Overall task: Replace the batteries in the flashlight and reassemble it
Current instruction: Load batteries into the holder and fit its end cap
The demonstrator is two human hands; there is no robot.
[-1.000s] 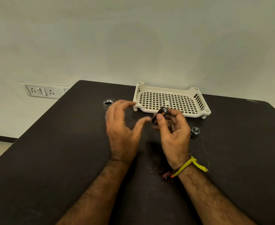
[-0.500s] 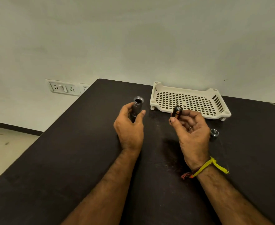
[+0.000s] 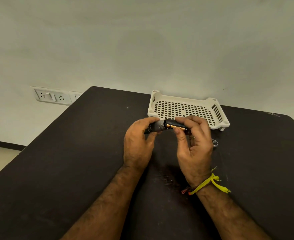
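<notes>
My left hand grips the dark flashlight body, held level above the table with its open end facing right. My right hand pinches a black battery holder with gold-banded cells between thumb and fingers. The holder's left end sits at or just inside the mouth of the body. A small round silver-rimmed flashlight cap lies on the table just right of my right hand, partly hidden by it.
A cream perforated plastic tray sits at the back of the black table, right behind my hands. The table's left edge drops to the floor. A wall socket plate is at the far left.
My left hand lifted the flashlight body off the table and tipped it level. Both hands came together, bringing the battery holder to the body's open end.
</notes>
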